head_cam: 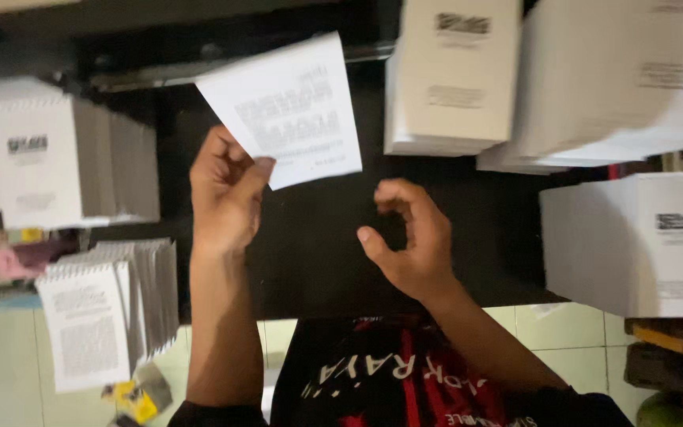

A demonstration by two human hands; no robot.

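Print on the held sheet (290, 111) is blurred.

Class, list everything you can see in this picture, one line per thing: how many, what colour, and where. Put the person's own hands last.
printed sheet: one, white with grey print, held up at top centre
work surface: one, black, centre
spiral-bound booklets: one fanned batch, white, lower left
booklet stack at left: one, white and grey, left edge
paper stacks: at least three, white, top right and right edge
tiled floor: pale green, along the bottom
left hand: one, pinching the sheet's lower left corner
right hand: one, empty, fingers curled, above the black surface
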